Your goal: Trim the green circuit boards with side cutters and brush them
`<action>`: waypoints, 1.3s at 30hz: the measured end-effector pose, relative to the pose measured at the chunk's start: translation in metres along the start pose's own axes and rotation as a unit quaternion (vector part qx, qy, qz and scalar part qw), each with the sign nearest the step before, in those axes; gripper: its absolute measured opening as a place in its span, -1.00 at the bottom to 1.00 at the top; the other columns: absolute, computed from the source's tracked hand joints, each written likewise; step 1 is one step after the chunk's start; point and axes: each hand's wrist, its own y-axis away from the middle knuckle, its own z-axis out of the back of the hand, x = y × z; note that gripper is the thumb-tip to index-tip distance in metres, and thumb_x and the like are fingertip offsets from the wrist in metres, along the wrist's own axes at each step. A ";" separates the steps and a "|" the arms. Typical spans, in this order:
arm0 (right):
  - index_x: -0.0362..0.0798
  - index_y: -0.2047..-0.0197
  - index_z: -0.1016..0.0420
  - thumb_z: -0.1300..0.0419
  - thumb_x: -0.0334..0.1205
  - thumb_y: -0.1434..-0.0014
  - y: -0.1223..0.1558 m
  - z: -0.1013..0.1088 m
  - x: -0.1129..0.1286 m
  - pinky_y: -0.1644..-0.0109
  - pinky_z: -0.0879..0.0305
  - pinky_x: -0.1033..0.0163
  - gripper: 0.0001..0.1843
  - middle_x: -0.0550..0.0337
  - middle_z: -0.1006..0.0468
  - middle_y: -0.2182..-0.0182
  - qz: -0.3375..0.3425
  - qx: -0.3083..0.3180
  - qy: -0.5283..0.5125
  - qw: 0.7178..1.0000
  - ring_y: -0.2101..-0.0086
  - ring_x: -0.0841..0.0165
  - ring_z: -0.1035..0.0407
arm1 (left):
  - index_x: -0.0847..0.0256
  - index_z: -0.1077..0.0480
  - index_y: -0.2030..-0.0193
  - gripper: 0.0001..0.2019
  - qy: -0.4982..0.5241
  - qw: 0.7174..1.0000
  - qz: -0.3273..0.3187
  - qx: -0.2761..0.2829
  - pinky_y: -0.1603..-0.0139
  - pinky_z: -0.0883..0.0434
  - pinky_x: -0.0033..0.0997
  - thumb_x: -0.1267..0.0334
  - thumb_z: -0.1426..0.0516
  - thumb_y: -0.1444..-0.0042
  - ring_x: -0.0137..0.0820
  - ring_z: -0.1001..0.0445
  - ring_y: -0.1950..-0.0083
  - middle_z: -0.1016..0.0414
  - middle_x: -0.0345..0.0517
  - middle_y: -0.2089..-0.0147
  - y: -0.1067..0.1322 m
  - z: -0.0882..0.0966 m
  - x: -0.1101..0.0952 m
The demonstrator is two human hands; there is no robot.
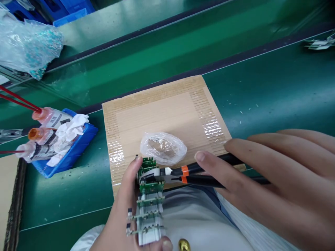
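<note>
Left hand (121, 212): gripping a strip of green circuit boards (149, 202).
Right hand (272, 181): closed around black-handled pliers (184, 174), tips at the boards.

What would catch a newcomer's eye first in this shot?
The person's right hand fills the lower right, gripping black-and-orange-handled pliers whose jaws reach the green circuit boards on a white strip held in the left hand at bottom centre. Just above, a crumpled clear plastic bag lies on a cardboard pad, and at far left a blue tray holds labelled cartridges with orange tips.
</note>
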 end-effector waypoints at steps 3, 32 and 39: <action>0.05 -0.06 -0.37 -0.04 -0.25 -0.20 0.000 -0.002 0.001 0.32 -0.14 0.04 -0.64 0.10 -0.49 0.28 0.005 -0.002 0.009 1.000 0.36 0.18 -0.28 | -0.13 0.11 -0.37 0.09 -0.020 0.999 -0.041 -0.020 -0.24 -0.31 0.04 -0.07 -0.36 0.29 0.11 0.18 -0.44 0.11 -0.15 -0.45 0.003 -0.004 -0.003; -0.01 -0.13 -0.35 -0.11 -0.22 -0.18 0.005 -0.017 0.000 0.35 -0.22 0.09 -0.57 0.19 -0.55 0.27 -0.027 0.075 -0.036 0.996 0.32 0.22 -0.40 | -0.21 0.18 -0.37 -0.14 -0.019 0.997 0.027 0.064 -0.29 -0.24 -0.14 -0.07 -0.19 0.01 -0.11 0.08 -0.44 0.10 -0.31 -0.47 -0.003 0.002 0.009; 0.03 0.00 -0.41 -0.14 -0.22 -0.13 0.004 -0.021 0.003 0.33 -0.20 0.13 -0.66 0.23 -0.55 0.28 -0.070 0.093 -0.076 0.990 0.34 0.27 -0.42 | 0.04 0.09 -0.38 -0.10 0.050 0.976 0.163 0.135 -0.36 -0.05 0.06 0.23 -0.15 0.16 -0.06 -0.08 -0.38 -0.20 -0.06 -0.35 -0.013 0.006 -0.006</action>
